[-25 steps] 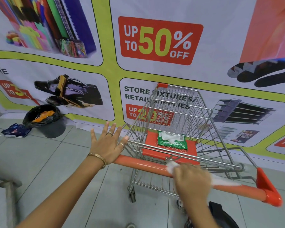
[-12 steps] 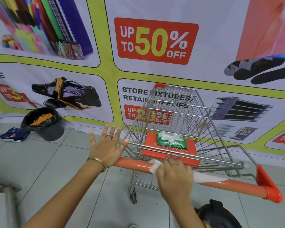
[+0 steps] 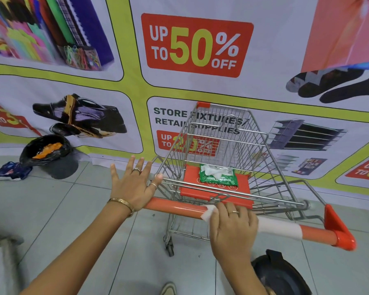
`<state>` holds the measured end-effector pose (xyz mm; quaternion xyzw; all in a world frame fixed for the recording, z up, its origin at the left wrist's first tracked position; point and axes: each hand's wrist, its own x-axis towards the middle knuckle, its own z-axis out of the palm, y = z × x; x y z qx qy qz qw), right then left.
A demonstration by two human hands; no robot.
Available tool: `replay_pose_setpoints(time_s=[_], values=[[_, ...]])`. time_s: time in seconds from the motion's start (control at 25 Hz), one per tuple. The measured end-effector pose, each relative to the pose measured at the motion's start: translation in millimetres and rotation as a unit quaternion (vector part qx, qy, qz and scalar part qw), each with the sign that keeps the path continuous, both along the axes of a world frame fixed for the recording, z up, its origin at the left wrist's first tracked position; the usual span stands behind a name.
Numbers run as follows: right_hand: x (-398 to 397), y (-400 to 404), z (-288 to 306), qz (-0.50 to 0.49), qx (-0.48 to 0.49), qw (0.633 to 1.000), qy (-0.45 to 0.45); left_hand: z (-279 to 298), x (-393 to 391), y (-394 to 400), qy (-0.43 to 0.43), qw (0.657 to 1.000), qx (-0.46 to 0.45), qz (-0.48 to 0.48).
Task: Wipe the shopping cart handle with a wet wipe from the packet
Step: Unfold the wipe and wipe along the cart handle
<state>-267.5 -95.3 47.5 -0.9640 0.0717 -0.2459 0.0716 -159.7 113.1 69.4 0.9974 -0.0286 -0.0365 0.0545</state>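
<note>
Sale banner behind cart (image 3: 222, 150). Left hand (image 3: 134, 186), fingers apart, braces handle (image 3: 175, 208) end so cart stays put; right hand (image 3: 232, 228) fingers clamped on wipe (image 3: 209, 212) mid-handle.

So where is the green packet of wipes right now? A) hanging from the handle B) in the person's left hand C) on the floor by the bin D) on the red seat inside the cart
D: the green packet lies on the red seat inside the cart, while the left hand is spread open at the end of the handle and holds nothing.
</note>
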Motion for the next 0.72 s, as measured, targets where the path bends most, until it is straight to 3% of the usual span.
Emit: replay_pose_setpoints(time_s=[0.16, 0.28, 0.48, 0.6, 0.72], values=[[-10, -45, -1, -0.071, 0.019, 0.997, 0.014, 1, -1, -1, 0.006, 1.0, 0.001, 0.007], [-1, -30, 6, -0.136, 0.05, 0.989, 0.019, 1, -3, -6, 0.002, 1.0, 0.002, 0.004], [3, -4, 5, -0.038, 0.01, 0.999, 0.023, 3, -1, 0, 0.007, 1.0, 0.008, 0.006], [-6, -41, 3, -0.086, 0.007, 0.996, 0.016, 3, -1, -2, 0.01, 1.0, -0.003, 0.007], [-1, -25, 9, -0.122, 0.034, 0.992, 0.021, 1, -2, -7, 0.004, 1.0, 0.002, 0.007]])
